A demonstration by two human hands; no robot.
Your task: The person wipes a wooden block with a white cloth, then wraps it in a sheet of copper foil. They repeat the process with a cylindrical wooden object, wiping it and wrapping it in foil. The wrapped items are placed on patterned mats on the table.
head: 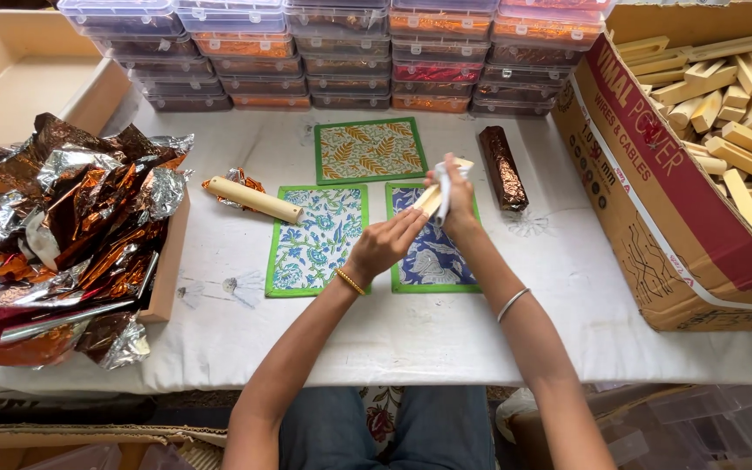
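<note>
Over the blue printed mat (433, 252), both hands' fingers (406, 224) closed on a wooden block (431, 198), right hand (453, 193) pressing white cloth (443, 187), left hand (385, 245) steadying, raised for wiping

Foil heap (71, 235) left, block carton (654, 218) right, boxes (332, 52) behind, mats (341, 200) btwn.

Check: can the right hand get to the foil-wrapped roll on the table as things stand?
Probably yes. The foil-wrapped roll lies in the open just right of the right hand, nothing between them. But that hand grips a white cloth on the wooden block.
</note>
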